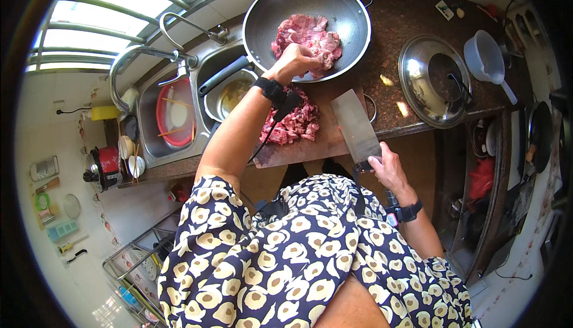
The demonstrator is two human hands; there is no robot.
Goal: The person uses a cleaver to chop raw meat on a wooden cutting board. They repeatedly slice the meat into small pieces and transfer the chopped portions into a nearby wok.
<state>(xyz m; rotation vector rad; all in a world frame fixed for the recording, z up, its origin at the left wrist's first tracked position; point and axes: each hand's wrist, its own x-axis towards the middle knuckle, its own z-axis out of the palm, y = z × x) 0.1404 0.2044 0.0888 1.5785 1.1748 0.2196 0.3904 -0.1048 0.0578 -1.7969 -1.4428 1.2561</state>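
My left hand reaches into a large wok with a honeycomb surface, its fingers on a piece of the raw meat piled there. My right hand grips the handle of a cleaver, its broad blade lying over the right part of a wooden cutting board. Chopped raw meat is heaped on the board, partly hidden by my left forearm and a hanging strap.
Left of the board, a pot of yellowish liquid sits at the steel sink, which holds a red basin. On the counter to the right are a domed lid and a white plastic ladle. A faucet arches over the sink.
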